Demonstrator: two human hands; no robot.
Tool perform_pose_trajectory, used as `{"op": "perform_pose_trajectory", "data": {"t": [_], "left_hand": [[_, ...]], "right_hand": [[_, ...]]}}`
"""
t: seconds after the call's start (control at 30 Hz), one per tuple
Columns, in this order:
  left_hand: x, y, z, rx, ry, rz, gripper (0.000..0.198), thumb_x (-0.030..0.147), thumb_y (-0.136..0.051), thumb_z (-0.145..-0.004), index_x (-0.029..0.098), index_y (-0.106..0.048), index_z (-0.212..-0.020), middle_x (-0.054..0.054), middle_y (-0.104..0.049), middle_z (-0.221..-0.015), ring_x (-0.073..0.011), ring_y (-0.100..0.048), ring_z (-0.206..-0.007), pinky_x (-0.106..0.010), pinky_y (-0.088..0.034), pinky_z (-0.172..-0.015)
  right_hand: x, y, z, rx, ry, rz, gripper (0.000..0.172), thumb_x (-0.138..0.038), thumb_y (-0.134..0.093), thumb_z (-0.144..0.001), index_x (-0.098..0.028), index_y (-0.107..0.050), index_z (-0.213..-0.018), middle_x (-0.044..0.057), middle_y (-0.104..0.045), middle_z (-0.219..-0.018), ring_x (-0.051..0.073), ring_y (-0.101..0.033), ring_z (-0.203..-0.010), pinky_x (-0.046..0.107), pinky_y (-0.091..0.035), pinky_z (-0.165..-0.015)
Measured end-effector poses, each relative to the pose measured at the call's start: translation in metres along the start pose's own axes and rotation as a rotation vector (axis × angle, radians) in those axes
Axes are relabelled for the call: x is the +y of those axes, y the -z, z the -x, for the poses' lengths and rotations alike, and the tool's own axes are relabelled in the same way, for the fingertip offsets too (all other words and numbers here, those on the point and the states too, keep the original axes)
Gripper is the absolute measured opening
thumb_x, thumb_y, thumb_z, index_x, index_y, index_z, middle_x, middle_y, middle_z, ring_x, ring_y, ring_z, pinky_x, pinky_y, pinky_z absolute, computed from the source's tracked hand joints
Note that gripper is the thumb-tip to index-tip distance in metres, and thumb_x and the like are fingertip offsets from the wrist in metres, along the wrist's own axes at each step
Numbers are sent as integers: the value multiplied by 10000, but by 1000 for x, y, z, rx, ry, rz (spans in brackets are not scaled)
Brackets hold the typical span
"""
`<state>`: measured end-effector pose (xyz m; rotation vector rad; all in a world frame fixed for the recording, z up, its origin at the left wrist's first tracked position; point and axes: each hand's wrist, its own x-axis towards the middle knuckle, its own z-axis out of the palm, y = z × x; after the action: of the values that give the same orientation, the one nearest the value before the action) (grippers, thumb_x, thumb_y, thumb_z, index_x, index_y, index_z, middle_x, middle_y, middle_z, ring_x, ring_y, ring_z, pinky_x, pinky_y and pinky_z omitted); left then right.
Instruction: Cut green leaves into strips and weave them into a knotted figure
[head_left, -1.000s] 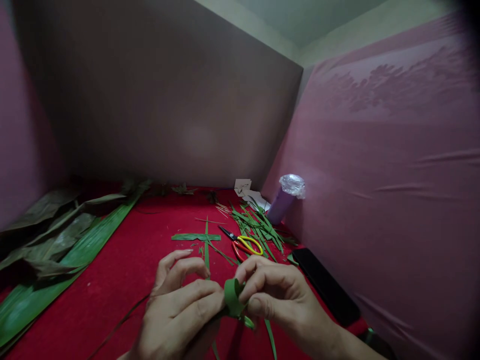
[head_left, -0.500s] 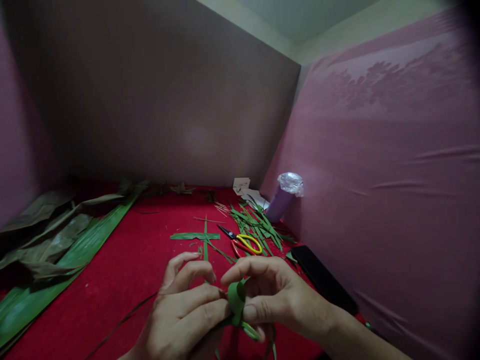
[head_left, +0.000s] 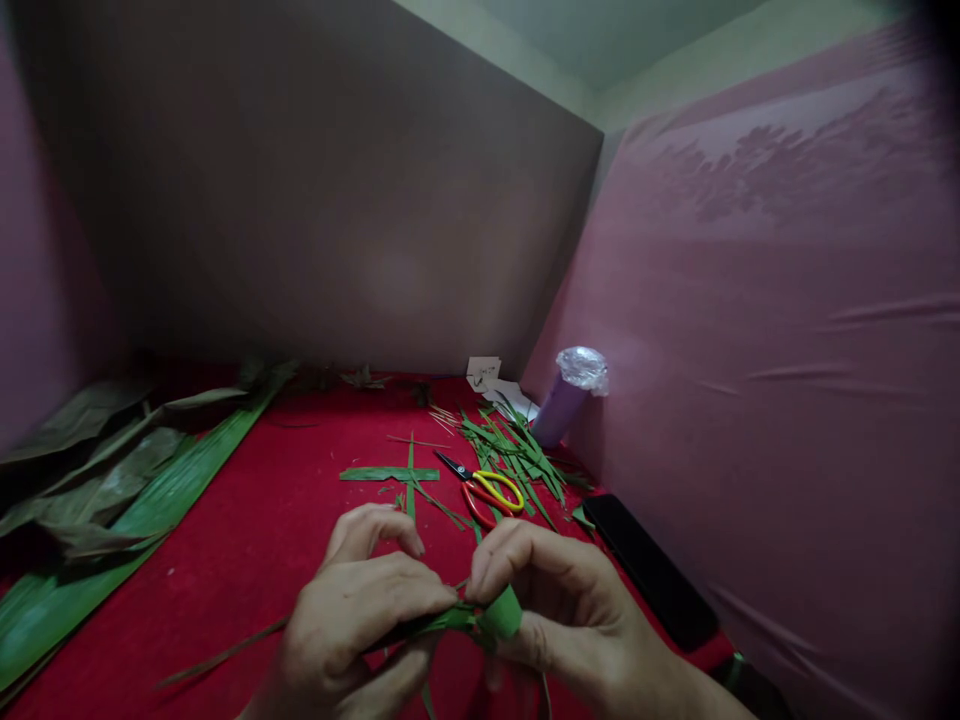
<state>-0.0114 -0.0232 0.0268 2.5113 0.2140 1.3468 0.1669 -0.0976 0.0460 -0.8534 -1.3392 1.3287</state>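
Between my two hands is a green leaf strip (head_left: 501, 614), curled into a loop on its right side. My left hand (head_left: 360, 620) pinches its left part with thumb and fingers. My right hand (head_left: 574, 610) holds the looped end between thumb and fingertips. A thin brown strip (head_left: 225, 655) trails out to the left from under my left hand. Narrow strip ends hang below the fingers. Just beyond my hands lie scissors (head_left: 487, 490) with one red and one yellow handle, their blades pointing away to the left. Crossed green strips (head_left: 390, 473) lie left of them.
Cut green strips (head_left: 517, 450) are heaped near a purple cup (head_left: 559, 405) topped with crinkled clear wrap. White paper (head_left: 484, 372) lies behind. A black phone (head_left: 649, 570) is at the right. Long green and withered leaves (head_left: 142, 500) cover the left of the red cloth (head_left: 247, 560).
The leaf loop has tipped from upright over to the right. My right fingers have closed down around it, and my left hand has turned flatter, with its thumb now showing below the strip.
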Motion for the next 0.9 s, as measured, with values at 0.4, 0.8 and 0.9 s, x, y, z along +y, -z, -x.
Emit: {"op": "perform_pose_trajectory", "data": {"t": [0.4,0.8,0.9], "left_hand": [[1,-2,2,5,133,-37,203,63,-556,-696,222,-621,-804,10,-659,-665,-179,-558,-781,-318,-472,-714],[-2,-5,4,47,101,-114,194,84,-565,-688,232,-614,-803,26,-651,-655,-179,-557,-780,-322,-455,-708],[-3,-4,4,49,93,-141,194,91,-580,-679,229,-621,-810,20,-656,-674,-179,-562,-786,-308,-458,-689]], "right_hand": [[0,-8,-4,178,-96,-16,193,-297,-625,-770,-127,-559,-830,42,-629,-667,95,-573,-495,204,-484,-449],[3,-12,-3,266,127,426,104,-101,-542,-764,-168,-604,-814,-7,-539,-680,91,-495,-609,194,-435,-561],[1,-10,-1,206,190,547,241,-48,-492,-747,-180,-612,-909,33,-579,-801,133,-539,-722,245,-466,-651]]}}
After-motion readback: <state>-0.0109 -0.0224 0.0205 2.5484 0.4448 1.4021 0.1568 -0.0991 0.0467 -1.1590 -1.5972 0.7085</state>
